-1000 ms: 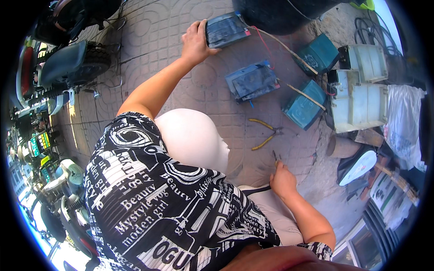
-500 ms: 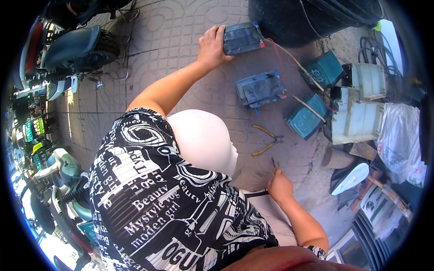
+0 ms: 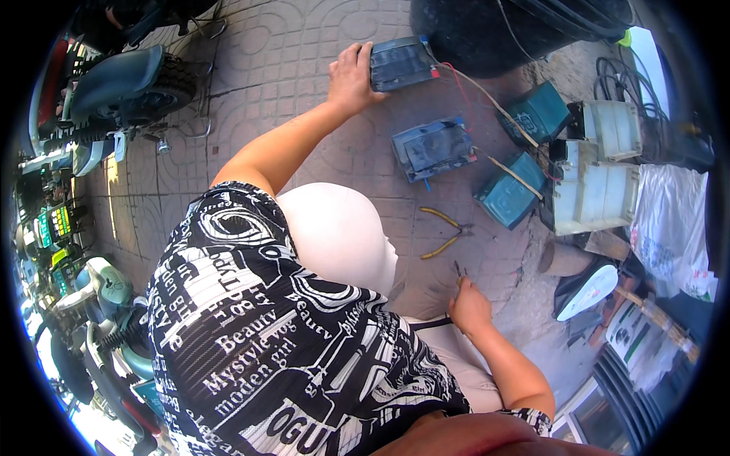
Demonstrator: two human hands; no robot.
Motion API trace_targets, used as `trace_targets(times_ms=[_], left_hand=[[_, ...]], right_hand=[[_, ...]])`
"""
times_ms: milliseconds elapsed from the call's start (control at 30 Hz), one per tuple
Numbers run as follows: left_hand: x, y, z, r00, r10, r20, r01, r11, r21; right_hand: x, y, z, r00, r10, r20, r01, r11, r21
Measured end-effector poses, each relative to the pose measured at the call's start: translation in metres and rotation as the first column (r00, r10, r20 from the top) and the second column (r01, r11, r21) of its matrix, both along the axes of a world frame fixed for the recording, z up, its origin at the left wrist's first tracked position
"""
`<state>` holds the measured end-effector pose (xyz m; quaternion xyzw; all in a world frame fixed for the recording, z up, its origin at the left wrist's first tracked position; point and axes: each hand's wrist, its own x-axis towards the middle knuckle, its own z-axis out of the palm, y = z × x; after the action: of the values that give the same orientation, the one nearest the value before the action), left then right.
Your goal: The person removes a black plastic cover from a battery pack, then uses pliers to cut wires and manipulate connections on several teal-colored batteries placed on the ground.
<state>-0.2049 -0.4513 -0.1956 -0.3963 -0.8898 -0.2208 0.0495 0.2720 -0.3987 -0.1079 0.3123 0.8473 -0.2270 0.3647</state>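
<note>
My left hand (image 3: 350, 80) grips the end of a dark, dusty battery (image 3: 401, 65), its fingers along one side. A thin red wire and a pale cord run from the battery's other end. Just below it, a second dark battery (image 3: 433, 150) lies on the paving with a short blue wire sticking out. My right hand (image 3: 471, 308) is closed around a small tool whose thin dark tip (image 3: 458, 268) shows past the fingers; its kind is hidden. Between this hand and the second battery lie pliers with yellow handles (image 3: 441, 248), jaws toward the right.
Two green batteries (image 3: 534, 112) sit to the right, beside a dirty white plastic case (image 3: 595, 199). A large black tub (image 3: 494, 34) stands at the far side. Plastic bags (image 3: 673, 228) and a white-soled shoe (image 3: 589, 292) lie farther right. Motorbikes (image 3: 125, 83) line the left.
The view has shifted slightly, moving the scene a little to the left in the picture. Both hands keep their holds, and nothing else has visibly moved.
</note>
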Motion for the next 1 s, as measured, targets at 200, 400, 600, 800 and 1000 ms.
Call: trace_targets(times_ms=[200, 400, 600, 800, 1000], left_hand=[[0.0, 0.001, 0.003, 1.0, -0.009, 0.002, 0.009, 0.999, -0.04], [-0.004, 0.001, -0.001, 1.0, 0.002, 0.013, -0.002, 1.0, -0.024], [-0.004, 0.001, 0.0, 1.0, -0.015, -0.001, 0.015, 0.999, -0.033], [0.008, -0.004, 0.0, 1.0, -0.018, -0.021, 0.018, 1.0, 0.0], [0.039, -0.017, -0.006, 0.984, -0.122, -0.132, 0.124, 0.992, 0.008]], right_hand=[[-0.003, 0.001, 0.004, 1.0, 0.004, 0.027, -0.004, 1.0, -0.003], [-0.003, 0.001, 0.002, 1.0, -0.005, 0.024, 0.006, 1.0, -0.013], [-0.005, 0.003, 0.003, 0.998, -0.013, 0.053, 0.014, 1.0, -0.026], [-0.005, 0.003, 0.002, 0.999, -0.006, 0.05, 0.008, 0.999, -0.032], [-0.009, 0.002, 0.006, 0.999, -0.013, 0.032, 0.013, 1.0, -0.019]])
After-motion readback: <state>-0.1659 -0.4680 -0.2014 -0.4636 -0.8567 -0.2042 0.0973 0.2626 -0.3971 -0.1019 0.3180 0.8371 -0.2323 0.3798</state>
